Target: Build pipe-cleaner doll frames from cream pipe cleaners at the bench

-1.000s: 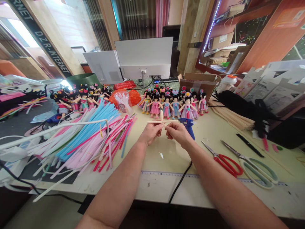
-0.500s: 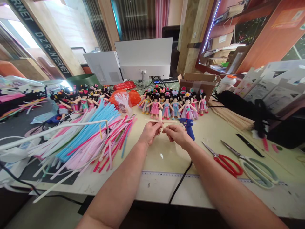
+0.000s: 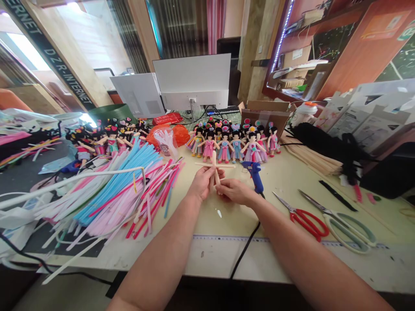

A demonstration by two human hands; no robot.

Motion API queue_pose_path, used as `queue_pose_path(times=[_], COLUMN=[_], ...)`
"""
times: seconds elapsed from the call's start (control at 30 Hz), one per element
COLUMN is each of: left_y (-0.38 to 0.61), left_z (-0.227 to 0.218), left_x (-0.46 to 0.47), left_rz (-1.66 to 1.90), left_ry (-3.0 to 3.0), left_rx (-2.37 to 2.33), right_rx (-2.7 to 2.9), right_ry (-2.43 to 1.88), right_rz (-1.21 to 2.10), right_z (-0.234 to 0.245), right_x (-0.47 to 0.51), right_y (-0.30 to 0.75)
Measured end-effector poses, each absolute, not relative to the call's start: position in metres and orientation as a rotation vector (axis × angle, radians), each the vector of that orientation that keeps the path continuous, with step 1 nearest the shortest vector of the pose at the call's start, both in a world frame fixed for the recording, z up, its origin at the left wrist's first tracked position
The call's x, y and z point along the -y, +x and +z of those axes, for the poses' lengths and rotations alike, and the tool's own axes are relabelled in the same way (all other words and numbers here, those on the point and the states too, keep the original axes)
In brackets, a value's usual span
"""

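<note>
My left hand [image 3: 201, 180] pinches the middle of a beige pipe-cleaner doll frame [image 3: 214, 159], which has a thick upright top, two thin arms stretched sideways and two legs hanging down. With its fingertips closed, my right hand [image 3: 234, 191] grips the lower end of one leg. Just beyond, finished pipe-cleaner dolls [image 3: 224, 149] in colourful dresses stand in rows. A blue glue gun [image 3: 256, 177] lies right of the frame, its black cord running under my right forearm.
Bundles of pink, white and blue pipe cleaners [image 3: 113, 190] cover the left side. Red-handled scissors [image 3: 309, 222] and green-handled scissors [image 3: 352, 233] lie at right, near beige pipe cleaners [image 3: 311, 153]. A monitor [image 3: 193, 80] and a cardboard box [image 3: 267, 114] stand behind. More dolls [image 3: 112, 138] are at left.
My right hand has moved down from the frame's middle to the end of a leg. The frame's legs now show below my left fingers. The view has shifted slightly.
</note>
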State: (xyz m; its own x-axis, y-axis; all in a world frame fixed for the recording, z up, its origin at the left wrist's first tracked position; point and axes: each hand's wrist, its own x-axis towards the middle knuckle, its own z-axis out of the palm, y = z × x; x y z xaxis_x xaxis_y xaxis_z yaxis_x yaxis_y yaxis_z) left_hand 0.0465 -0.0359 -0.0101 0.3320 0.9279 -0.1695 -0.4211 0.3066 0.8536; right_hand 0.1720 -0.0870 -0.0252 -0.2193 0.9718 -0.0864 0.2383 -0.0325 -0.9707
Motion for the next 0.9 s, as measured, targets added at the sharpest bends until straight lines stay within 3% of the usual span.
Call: queue_pose_path(times=[0.23, 0.6, 0.9], left_y=[0.039, 0.043, 0.038], left_z=[0.001, 0.007, 0.006], left_x=[0.036, 0.041, 0.033], left_rz=[1.038, 0.89, 0.976], left_ry=[0.952, 1.112, 1.01], left_rx=[-0.749, -0.788, -0.827], right_rx=[1.356, 1.088, 1.1], right_ry=[-1.429, -1.175, -1.274], right_rz=[1.182, 0.991, 1.042], right_z=[-0.015, -0.008, -0.007], right_x=[0.086, 0.078, 0.077], right_y=[0.168, 0.175, 0.177])
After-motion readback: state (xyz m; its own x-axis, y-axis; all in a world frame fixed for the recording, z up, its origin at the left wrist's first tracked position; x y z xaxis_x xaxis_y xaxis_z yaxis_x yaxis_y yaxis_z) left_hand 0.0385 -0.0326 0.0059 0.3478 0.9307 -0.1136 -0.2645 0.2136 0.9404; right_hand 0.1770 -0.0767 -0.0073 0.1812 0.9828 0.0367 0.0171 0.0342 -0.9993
